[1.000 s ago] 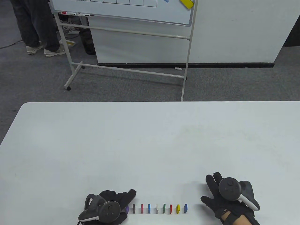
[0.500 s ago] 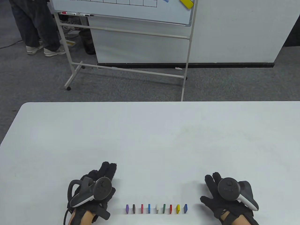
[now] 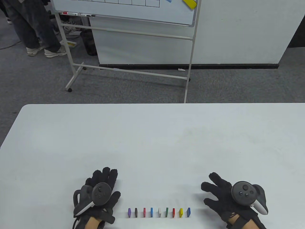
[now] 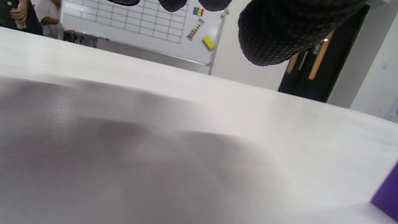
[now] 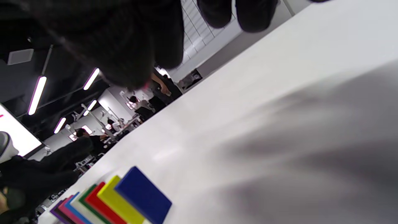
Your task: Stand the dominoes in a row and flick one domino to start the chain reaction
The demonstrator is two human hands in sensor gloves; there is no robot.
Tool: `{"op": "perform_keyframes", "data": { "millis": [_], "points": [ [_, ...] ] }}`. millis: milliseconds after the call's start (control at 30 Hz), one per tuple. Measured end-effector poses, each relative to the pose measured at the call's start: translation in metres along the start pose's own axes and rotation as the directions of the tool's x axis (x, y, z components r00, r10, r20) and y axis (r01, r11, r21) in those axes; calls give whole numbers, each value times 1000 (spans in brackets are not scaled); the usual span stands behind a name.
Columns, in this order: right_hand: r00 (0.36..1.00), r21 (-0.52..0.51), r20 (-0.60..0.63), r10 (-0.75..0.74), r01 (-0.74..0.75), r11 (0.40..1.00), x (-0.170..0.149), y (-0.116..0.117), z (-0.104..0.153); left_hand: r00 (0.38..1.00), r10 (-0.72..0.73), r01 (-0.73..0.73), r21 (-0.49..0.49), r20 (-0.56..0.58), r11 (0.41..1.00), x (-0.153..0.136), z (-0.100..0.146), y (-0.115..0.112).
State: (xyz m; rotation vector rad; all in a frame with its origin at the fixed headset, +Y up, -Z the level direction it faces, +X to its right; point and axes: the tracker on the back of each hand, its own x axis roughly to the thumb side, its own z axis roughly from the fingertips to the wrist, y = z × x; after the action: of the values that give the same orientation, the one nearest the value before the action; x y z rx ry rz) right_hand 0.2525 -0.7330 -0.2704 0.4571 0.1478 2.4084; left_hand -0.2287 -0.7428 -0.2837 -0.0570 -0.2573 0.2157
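We are looking down on a white bench (image 3: pixel 152 143) where nine dominoes are standing upright in a short row near the front edge, running from the purple domino (image 3: pixel 129 212) at the left end through black, red, blue, white, green, red and yellow to the dark blue domino (image 3: pixel 188 212) at the right end, each one set apart from its neighbour. We are seeing the left hand (image 3: pixel 100 198) resting flat on the bench just beside the purple end, its grip apart, fingers straight and spread, holding nothing; the right hand (image 3: pixel 226 200) is lying the same way near the dark blue end, grip apart and fingers fanned, also holding nothing. Neither hand is touching a domino. In the right wrist view the coloured faces are stacking up one behind another, the dark blue domino (image 5: pixel 143 194) nearest; in the left wrist view only a corner of the purple domino (image 4: pixel 387 197) is showing at the lower right. We are judging that the standing-up step is done and the flick is the step now in hand. The next move, as we are reading it, is calling for one fingertip to strike an end domino squarely along the line of the row, lightly enough not to send it sideways, while the other hand is keeping clear. Behind the bench a whiteboard on a stand (image 3: pixel 124 14) is filling the background.
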Motion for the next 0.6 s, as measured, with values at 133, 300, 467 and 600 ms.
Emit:
{"op": "perform_keyframes", "data": {
  "millis": [133, 300, 467, 600],
  "points": [
    [998, 125, 53, 45, -52, 991, -3, 11, -7, 999, 40, -41, 35, 32, 999, 0, 1, 4],
    [990, 233, 32, 134, -138, 963, -1, 34, -15, 999, 42, -42, 27, 20, 999, -4, 2, 5],
    [989, 213, 63, 136, -146, 966, 8, 42, -17, 999, 49, -49, 35, -1, 998, -10, 3, 6],
    [986, 210, 67, 151, -161, 964, 9, 44, -17, 999, 35, -35, 25, -10, 999, -13, 4, 6]
  ]
}}
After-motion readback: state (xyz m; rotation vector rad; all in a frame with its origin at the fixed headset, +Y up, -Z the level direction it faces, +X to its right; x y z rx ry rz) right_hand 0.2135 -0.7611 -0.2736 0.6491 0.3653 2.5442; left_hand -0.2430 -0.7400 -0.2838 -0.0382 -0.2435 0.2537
